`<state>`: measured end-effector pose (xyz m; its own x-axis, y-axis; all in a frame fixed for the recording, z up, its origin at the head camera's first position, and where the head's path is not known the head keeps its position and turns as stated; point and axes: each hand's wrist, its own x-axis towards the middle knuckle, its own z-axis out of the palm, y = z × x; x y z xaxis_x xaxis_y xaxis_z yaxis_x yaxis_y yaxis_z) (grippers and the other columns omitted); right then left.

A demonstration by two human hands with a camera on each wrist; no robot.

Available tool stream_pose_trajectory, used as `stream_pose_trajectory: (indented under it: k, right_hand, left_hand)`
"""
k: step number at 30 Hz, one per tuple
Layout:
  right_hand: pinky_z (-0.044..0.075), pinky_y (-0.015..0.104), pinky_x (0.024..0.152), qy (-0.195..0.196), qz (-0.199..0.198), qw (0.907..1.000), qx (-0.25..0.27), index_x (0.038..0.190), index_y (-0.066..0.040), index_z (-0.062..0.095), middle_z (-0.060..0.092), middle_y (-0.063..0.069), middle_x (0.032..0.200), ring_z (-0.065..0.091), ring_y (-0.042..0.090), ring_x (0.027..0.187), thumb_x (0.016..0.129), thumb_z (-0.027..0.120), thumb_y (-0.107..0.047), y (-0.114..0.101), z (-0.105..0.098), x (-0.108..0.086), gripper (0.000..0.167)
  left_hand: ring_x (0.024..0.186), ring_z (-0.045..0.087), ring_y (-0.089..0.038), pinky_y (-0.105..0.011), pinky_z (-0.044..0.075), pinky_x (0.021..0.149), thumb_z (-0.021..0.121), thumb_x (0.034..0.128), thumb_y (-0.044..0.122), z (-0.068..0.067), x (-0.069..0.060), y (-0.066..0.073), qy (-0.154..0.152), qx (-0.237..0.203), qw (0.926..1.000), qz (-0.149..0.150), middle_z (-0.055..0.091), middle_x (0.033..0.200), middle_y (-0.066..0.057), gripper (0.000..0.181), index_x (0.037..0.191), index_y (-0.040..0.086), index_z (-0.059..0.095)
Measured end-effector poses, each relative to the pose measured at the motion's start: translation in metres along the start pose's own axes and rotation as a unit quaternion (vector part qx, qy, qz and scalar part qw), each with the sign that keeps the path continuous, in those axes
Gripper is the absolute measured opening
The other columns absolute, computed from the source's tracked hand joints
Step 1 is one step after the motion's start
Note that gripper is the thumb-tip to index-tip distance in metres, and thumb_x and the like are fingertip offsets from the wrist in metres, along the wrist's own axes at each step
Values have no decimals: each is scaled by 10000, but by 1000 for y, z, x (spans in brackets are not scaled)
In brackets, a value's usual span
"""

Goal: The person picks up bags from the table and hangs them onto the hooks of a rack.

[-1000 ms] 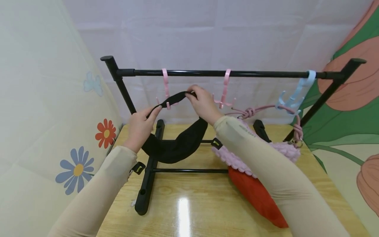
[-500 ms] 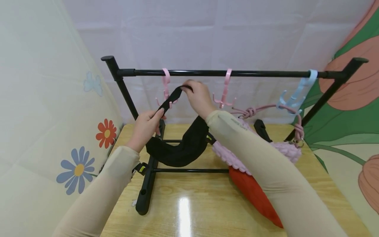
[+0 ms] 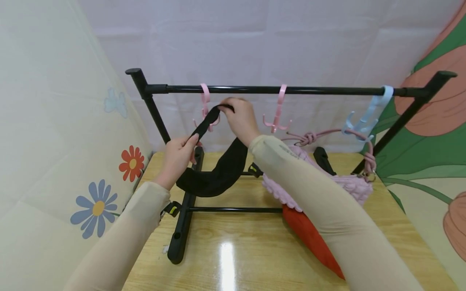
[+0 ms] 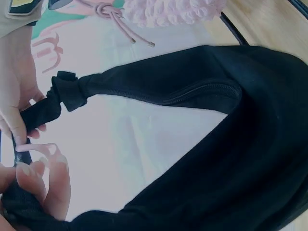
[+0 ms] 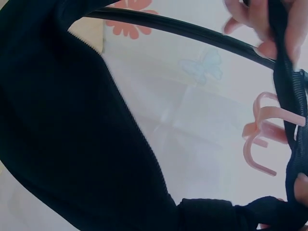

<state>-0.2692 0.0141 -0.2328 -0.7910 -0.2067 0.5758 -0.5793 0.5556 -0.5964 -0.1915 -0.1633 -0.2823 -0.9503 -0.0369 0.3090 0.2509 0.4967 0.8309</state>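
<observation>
Compared with 1 second ago, the right hand point(image 3: 241, 119) sits higher and closer to the left pink hook point(image 3: 205, 96), just to its right, and the black strap point(image 3: 206, 122) slants more steeply, rising from the left hand point(image 3: 178, 154) below and left of that hook. The black bag point(image 3: 218, 178) hangs beneath the hook, its body shifted slightly left. The fingers of both hands pinch the strap, 1 pinch at each end of the stretch by the hook. For the work in hand, this seems to align strap and hook: in the right wrist view 1 prong point(image 5: 284, 113) overlaps the strap, yet I cannot tell whether it bears any weight. Well to the hook's right is a lilac bag point(image 3: 354, 186), its handle point(image 3: 310, 138) meeting a blue hook point(image 3: 378, 103).
</observation>
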Motion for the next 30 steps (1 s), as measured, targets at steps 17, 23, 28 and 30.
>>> stream_pose_trajectory:
  k: [17,23,28,30]
  right_hand:
    - [463,306,904,-249,180,9995,59,1067,-8,718,691,109,1075,616,225,1032,969,611,-136,2,0,2,194]
    - [481,327,870,-497,460,9977,58,1093,-11,712,689,112,1091,624,227,1002,974,607,-158,7,3,1,217]
    - [478,336,873,-567,592,9966,57,1093,-9,715,696,118,1099,627,231,988,974,605,-154,10,6,1,218]
    - [475,340,873,-583,617,9964,64,1095,-2,713,694,126,1100,624,237,985,976,601,-150,10,6,2,221]
  left_hand:
    - [525,481,-242,-360,379,508,507,1026,255,-10,-2,9,386,884,9929,695,521,593,-78,285,1160,67,674]
    - [516,474,-241,-356,375,494,511,1025,246,-9,-1,10,460,993,9918,656,511,587,-79,260,1015,42,673]
    - [525,490,-242,-356,391,522,507,1026,258,-7,1,9,467,998,9923,569,518,589,-78,272,1016,37,666]
    - [528,500,-241,-356,396,536,507,1025,258,-7,1,9,493,992,9922,576,519,583,-74,277,998,32,663]
